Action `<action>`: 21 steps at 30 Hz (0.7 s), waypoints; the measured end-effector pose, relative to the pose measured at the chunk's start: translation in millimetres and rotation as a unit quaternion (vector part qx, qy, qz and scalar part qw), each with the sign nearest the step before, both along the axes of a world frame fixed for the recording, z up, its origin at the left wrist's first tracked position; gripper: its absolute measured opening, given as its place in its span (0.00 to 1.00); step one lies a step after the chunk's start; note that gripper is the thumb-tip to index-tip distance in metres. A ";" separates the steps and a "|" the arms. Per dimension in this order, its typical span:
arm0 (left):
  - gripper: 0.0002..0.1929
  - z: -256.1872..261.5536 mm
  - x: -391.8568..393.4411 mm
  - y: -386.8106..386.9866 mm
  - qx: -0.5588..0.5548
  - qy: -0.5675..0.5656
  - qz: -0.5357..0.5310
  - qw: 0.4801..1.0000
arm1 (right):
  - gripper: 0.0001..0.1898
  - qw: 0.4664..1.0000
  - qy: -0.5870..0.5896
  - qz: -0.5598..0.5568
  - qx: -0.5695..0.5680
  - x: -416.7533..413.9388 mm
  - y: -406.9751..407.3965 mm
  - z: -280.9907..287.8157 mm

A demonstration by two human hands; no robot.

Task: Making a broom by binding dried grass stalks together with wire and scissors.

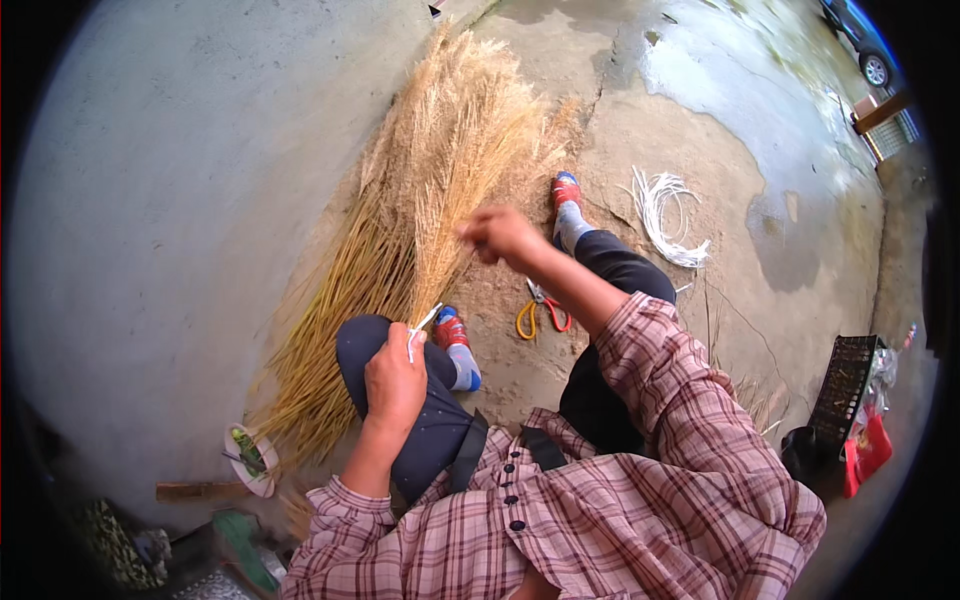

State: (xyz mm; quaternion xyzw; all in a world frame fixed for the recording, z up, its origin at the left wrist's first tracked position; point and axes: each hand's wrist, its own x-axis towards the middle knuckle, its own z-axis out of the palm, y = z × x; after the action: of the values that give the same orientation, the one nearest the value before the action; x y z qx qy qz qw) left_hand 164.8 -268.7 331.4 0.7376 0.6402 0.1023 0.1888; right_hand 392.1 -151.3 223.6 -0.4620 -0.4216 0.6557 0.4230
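My left hand (397, 375) is closed around the lower end of a bundle of dried grass plumes (439, 247), above my left knee. A white plastic strip (426, 318) sticks out between thumb and fingers at the bundle's neck. My right hand (499, 234), slightly blurred, is at the bundle's right edge with its fingers bent; whether they touch the plumes I cannot tell. Beneath and beyond lies a large heap of long-stemmed grass (337, 300) with feathery heads. Scissors (535, 306) with one yellow and one red handle lie between my feet. A coil of white strips (664, 217) rests beyond my right leg.
At the right stand a black plastic crate (844, 390) and a red bag (868, 454). Near the heap's stem ends are a white dish (251, 461) with green bits and a wooden strip (199, 491). Wet patches mark the concrete floor (705, 90); a blue vehicle (862, 37) stands far off.
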 end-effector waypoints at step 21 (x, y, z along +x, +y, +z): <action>0.14 -9.4 -20.1 -40.8 -0.392 -0.329 0.120 0.851 | 0.15 0.860 0.491 -0.025 -0.134 5.9 31.5 14.0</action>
State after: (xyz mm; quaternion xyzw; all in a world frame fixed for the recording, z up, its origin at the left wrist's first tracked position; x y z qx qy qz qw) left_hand 144.7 -309.5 322.0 0.4431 0.6109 0.1018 0.6481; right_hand 398.0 -119.8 237.6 -0.1426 -0.0553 0.8369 0.5256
